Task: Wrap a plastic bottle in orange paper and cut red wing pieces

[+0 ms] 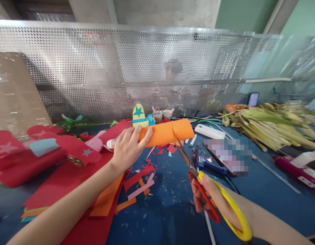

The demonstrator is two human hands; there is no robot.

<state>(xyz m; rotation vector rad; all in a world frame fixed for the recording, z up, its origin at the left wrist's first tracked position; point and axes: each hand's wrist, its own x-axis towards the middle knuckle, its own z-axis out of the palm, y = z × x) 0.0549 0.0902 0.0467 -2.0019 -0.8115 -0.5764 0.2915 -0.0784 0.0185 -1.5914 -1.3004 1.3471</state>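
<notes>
My left hand is wrapped round a tube of orange foam sheet, rolled about a bottle whose white cap sticks out at the left. Near its right end the orange sheet has a slit in its lower edge. In my right hand is a pair of scissors with one yellow and one red handle. Their blades stand slightly apart, and the tips are at the lower edge of the sheet, close to the slit; whether they touch it I cannot tell.
Red, pink and orange scraps litter the blue table. Red sheets and star-marked foam pieces lie at left. To the right are a blue glue gun, a phone, corn husks and a perforated metal screen behind.
</notes>
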